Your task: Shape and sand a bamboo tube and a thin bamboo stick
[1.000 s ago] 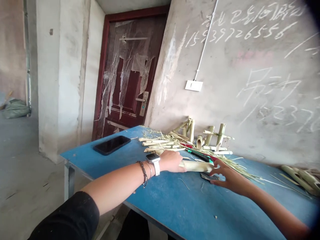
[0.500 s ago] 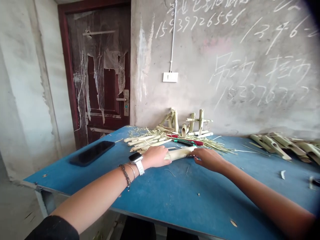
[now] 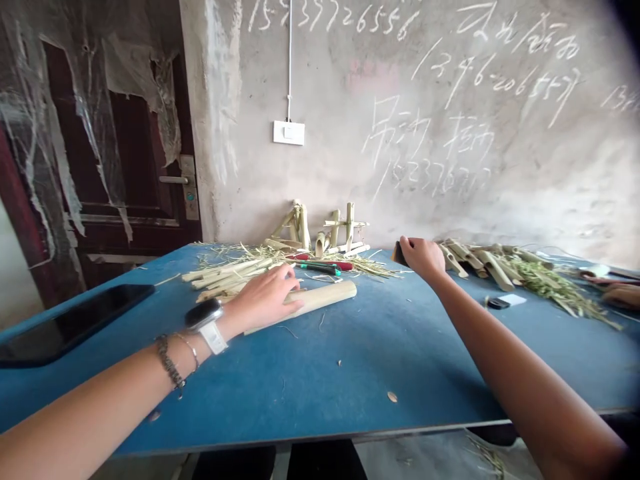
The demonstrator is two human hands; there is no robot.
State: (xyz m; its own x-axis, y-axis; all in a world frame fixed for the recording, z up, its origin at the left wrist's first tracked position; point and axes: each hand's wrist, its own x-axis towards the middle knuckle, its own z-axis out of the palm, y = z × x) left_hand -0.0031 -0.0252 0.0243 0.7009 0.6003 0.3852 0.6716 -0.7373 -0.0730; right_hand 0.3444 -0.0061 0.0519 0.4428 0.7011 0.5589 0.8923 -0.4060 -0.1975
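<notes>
A pale bamboo tube [image 3: 330,295] lies on the blue table, its right end free. My left hand [image 3: 265,297], with a watch at the wrist, rests over the tube's left part, fingers apart and thumb against it. Out to the right, my right hand [image 3: 423,257] is closed around a small dark thing with a yellowish edge [image 3: 399,254], raised near the back of the table. Behind the tube are thin bamboo sticks [image 3: 225,272], a black-and-green tool [image 3: 320,267] and a red-handled tool [image 3: 343,265].
Small bamboo structures [image 3: 303,227] stand against the wall. A black phone [image 3: 75,320] lies at the left. Cut bamboo pieces [image 3: 495,268], shavings [image 3: 555,283] and a small black-and-white object [image 3: 506,301] are at the right. Part of a hand [image 3: 623,293] shows at the right edge.
My right hand has left the tube, moved right and taken hold of the small dark thing. My left hand has opened somewhat over the tube. The view has turned right.
</notes>
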